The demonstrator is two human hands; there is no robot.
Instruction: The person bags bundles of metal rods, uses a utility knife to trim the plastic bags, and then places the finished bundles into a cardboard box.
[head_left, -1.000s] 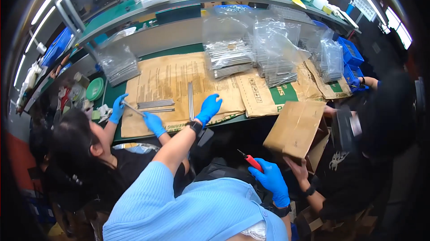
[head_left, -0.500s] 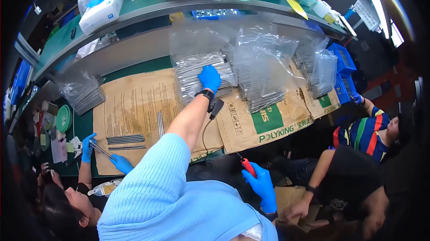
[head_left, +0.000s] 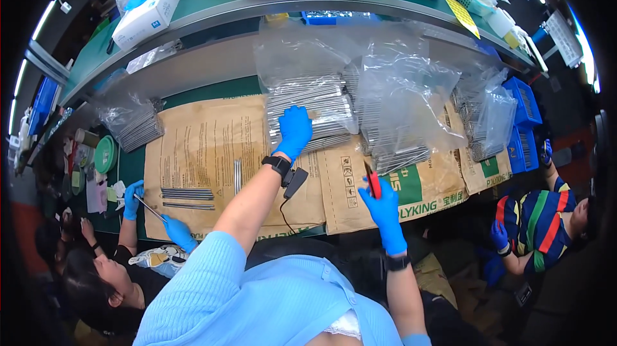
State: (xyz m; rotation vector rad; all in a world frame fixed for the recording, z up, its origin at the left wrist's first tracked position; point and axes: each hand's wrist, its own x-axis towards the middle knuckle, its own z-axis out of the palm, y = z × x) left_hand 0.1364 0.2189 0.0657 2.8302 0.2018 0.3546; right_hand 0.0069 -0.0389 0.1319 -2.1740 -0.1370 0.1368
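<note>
My left hand (head_left: 294, 133), in a blue glove, rests on the left part of a pile of shiny metal rods (head_left: 321, 100). Its fingers are curled against the rods; the fingertips are hidden. Clear plastic bagging (head_left: 299, 50) spreads behind that pile. Over the bench's front edge, my right hand (head_left: 385, 214), also gloved in blue, is closed round a red-handled tool (head_left: 375, 185) with a thin dark tip pointing up and away. Left of my forearm, a few loose rods (head_left: 238, 176) lie on brown paper sacking (head_left: 205, 127), beside a row of darker rods (head_left: 187, 194).
More bagged rods (head_left: 398, 115) lie to the right, others (head_left: 138, 126) far left. Blue bins (head_left: 526, 150) stand at the right end. A shelf (head_left: 257, 17) crosses behind. At left a co-worker's gloved hands (head_left: 178, 231) hold a rod; a person in stripes (head_left: 533, 227) is at right.
My left hand has shifted left and nearer over the rod pile. My right hand has risen with the red-handled tool to the bench edge. The dark-clothed person at lower right has left view.
</note>
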